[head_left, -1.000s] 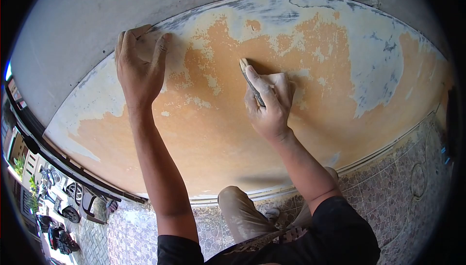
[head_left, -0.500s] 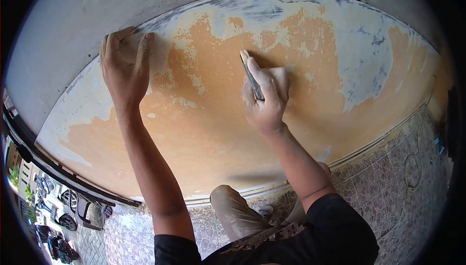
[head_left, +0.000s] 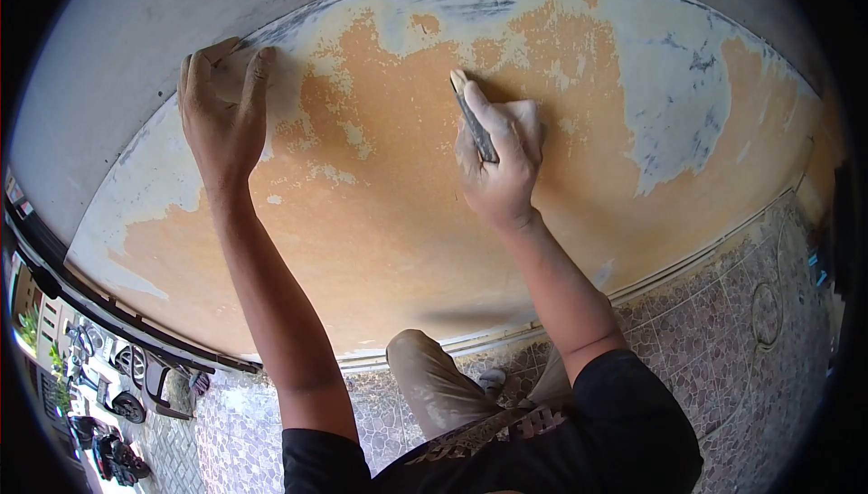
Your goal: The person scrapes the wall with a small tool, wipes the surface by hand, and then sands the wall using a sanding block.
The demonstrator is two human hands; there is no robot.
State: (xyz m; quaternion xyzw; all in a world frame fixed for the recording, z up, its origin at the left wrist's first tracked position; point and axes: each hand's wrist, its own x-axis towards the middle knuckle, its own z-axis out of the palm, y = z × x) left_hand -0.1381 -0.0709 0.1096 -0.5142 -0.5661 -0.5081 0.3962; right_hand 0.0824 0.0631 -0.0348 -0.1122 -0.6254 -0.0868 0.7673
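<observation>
A large curved panel (head_left: 380, 214) fills the middle of the view, orange-tan with pale, patchy areas and grey streaks along its upper edge. My left hand (head_left: 221, 119) rests near that edge at the upper left, fingers and thumb apart, with nothing seen in it. Pale dust coats my right hand (head_left: 506, 146), whose fingers are closed around a thin dark sanding block (head_left: 477, 131) lying against the orange area. The block's working face is turned to the panel and hidden.
Above the panel lies a plain grey surface (head_left: 136, 69). Below is a stone-patterned tiled floor (head_left: 687, 367), with my bent knee (head_left: 420, 376) close to the panel's lower edge. A looped hose or cable (head_left: 767, 313) lies at right. Parked motorbikes (head_left: 113, 453) stand at far left.
Both hands and the panel appear slightly higher in view. My right hand has slid a little up the panel with the sanding block; my left hand keeps its place near the edge.
</observation>
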